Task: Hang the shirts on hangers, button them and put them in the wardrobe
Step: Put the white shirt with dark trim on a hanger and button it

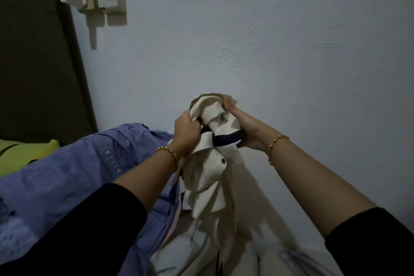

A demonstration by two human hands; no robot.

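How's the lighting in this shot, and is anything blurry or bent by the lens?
Head view: dim, bluish light; the cream shirt held by the left hand and right hand casts a soft shadow on the wall; the wall fixture at top left is smeared; the wide lens bows the dark panel; no glare.

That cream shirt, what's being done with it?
A person holds the cream shirt up in front of a pale wall. The left hand and right hand both grip it near the collar, and the rest hangs down in folds. A dark band, possibly a hanger, shows between the hands, but that is hard to tell. A blue striped shirt lies spread out to the left. No wardrobe is in view, so nothing looks put away yet.
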